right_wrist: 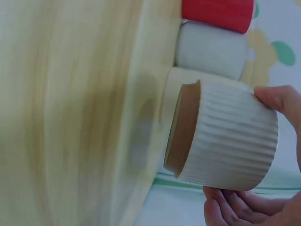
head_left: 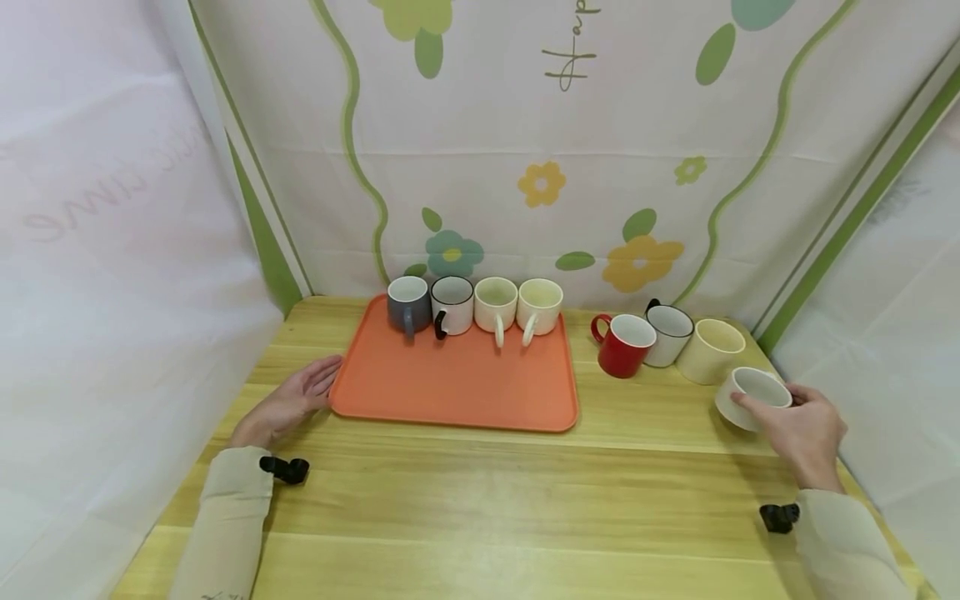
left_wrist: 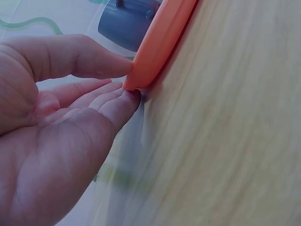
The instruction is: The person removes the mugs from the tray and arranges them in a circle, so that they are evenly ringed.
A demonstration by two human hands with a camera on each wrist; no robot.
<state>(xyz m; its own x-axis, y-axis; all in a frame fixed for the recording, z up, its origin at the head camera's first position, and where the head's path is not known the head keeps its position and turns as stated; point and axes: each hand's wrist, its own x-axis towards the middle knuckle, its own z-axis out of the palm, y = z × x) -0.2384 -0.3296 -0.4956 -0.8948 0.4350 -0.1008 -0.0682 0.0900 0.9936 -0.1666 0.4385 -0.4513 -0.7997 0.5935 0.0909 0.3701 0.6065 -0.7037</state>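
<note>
My right hand (head_left: 806, 429) grips a white ribbed mug (right_wrist: 230, 136), thumb on one side and fingers on the other. The mug's brown base (right_wrist: 184, 127) hangs just above the tabletop, its shadow below. At the far left, my left hand (head_left: 300, 396) is at the orange tray (head_left: 450, 392), pinching its edge between thumb and fingertips in the left wrist view. Along the tray's back stand a grey-blue mug (head_left: 408, 315), a black-rimmed white mug (head_left: 459, 317) and two cream mugs (head_left: 495, 312), handles facing me.
Beside the held mug stands a pale yellow cup (head_left: 708, 354), then a black-rimmed white mug (head_left: 666, 340) and a red mug (head_left: 622, 354) toward the tray. They stand on the wooden table (head_left: 480, 508). A printed curtain (head_left: 465, 117) hangs right behind, with white cloth on both sides.
</note>
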